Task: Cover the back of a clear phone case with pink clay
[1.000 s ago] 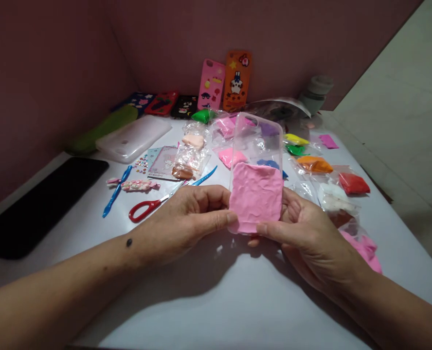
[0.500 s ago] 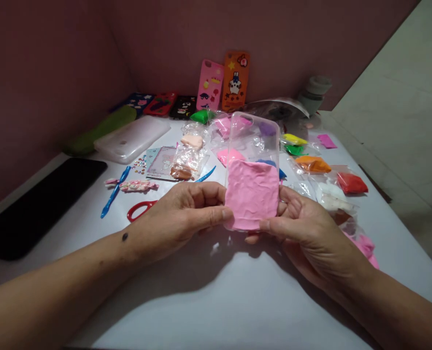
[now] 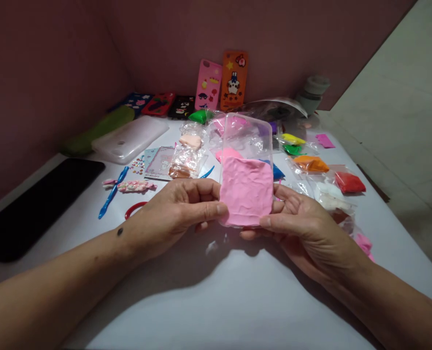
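Between both hands a clear phone case [image 3: 248, 133] is held tilted up above the table. Pink clay [image 3: 245, 192] covers its lower part in a thin, wrinkled sheet, while the upper part is bare and see-through. My left hand [image 3: 187, 206] grips the lower left edge, its thumb on the clay's border. My right hand [image 3: 298, 223] holds the lower right corner, thumb in front and fingers partly hidden behind the case. Close to my left wrist lie red-handled scissors [image 3: 135, 210], mostly covered by the hand.
Bagged clay in several colours, including orange [image 3: 311, 164] and red [image 3: 349, 183], lies behind and to the right. A black phone [image 3: 44, 209], blue tool [image 3: 113, 193] and another clear case [image 3: 130, 141] are left. Decorated cases [image 3: 234, 82] lean on the back wall.
The case with its pink clay has shifted slightly left, along with both hands. The grip looks the same, and the left hand now covers more of the scissors.
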### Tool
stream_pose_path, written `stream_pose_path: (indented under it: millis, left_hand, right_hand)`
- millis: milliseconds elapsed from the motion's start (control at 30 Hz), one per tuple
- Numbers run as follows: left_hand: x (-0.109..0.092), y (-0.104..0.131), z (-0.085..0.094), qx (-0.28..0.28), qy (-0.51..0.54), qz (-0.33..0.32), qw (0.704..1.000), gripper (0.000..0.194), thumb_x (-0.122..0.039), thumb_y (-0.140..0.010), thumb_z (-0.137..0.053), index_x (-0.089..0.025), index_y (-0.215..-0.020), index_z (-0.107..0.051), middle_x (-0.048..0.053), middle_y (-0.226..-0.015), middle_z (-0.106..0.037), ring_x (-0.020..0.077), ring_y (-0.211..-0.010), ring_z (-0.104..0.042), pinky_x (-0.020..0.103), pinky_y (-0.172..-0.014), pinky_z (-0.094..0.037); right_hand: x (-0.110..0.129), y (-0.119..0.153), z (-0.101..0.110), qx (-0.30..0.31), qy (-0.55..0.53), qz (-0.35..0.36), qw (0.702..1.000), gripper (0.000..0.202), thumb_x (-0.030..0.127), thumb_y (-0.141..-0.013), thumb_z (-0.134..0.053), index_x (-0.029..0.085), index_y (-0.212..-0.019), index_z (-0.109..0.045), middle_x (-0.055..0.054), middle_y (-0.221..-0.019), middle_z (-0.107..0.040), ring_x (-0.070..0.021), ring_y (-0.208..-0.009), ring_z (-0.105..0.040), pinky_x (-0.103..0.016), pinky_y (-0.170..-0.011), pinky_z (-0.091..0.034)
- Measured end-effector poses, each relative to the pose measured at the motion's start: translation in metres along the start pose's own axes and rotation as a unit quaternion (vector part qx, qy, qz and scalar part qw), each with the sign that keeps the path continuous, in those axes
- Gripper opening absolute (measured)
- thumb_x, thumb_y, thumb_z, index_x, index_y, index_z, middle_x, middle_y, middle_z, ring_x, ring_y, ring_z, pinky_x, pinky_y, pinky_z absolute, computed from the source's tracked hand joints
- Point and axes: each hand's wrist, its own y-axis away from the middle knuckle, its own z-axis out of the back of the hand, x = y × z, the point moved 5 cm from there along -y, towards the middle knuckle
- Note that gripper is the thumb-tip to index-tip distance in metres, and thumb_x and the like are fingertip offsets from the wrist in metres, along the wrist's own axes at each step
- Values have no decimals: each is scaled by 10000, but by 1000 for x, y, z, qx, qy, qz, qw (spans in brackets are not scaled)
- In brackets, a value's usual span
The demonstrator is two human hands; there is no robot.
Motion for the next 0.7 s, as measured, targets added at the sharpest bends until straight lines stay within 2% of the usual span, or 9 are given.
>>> stream_pose_path:
  millis: [300, 433, 700]
  left_hand:
    - [-3, -2, 1, -7, 18, -8, 1000, 97, -243, -788, -672, -159, -749, -643, -34, -656, -562, 42, -563, -462, 140, -517, -352]
    - [-4, -3, 1, -6, 18, -12, 1000, 129, -227, -792, -659, -150, -697, -621, -37, -624, -551, 34, -524, -443, 130, -481, -333]
    - [-2, -3, 4, -19, 6, -21, 1000, 84, -238, -791, -659, -164, -827, -674, -25, -656, -561, 51, -559, -451, 145, -504, -346]
  right_hand:
    - [1, 2, -2, 29, -1, 0, 1000, 399, -4, -721, -660, 158, -1086, -662, -93, -983, -745, -193, -814, -711, -295, -752, -590]
    - [2, 2, -1, 46, -4, -2, 999, 387, 32, -714, -709, 167, -1076, -677, -92, -1017, -738, -208, -871, -710, -293, -765, -590]
    - [5, 1, -1, 77, -51, 5, 996, 358, 34, -753, -656, 107, -1103, -668, -132, -1066, -719, -219, -905, -695, -342, -804, -581]
